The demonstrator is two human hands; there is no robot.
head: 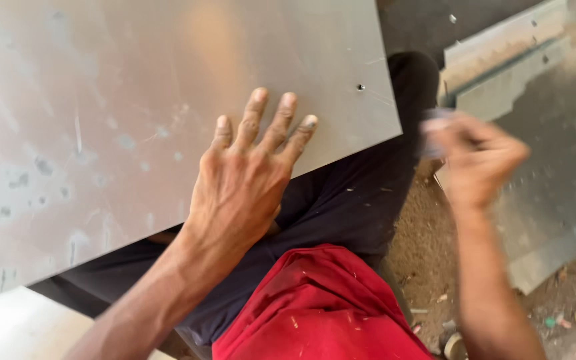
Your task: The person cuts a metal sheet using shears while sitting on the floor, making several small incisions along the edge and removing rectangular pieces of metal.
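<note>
Head view: the left hand [245, 177] lies flat on a large metal sheet [135, 100], fingers spread apart and pressed to its near right part, just short of the sheet's near edge. The sheet rests across the person's lap, over dark trousers [351, 200] and a red shirt [321, 307]; a small hole [361, 87] sits near its right edge. The right hand [478, 160] hovers to the right, off the sheet, fingers curled together around something small and pale — too blurred to tell what. Beyond it, on the dirt floor [428, 253], lies a second metal sheet [541, 173] with a folded edge — scraps of litter dot the ground near it.
</note>
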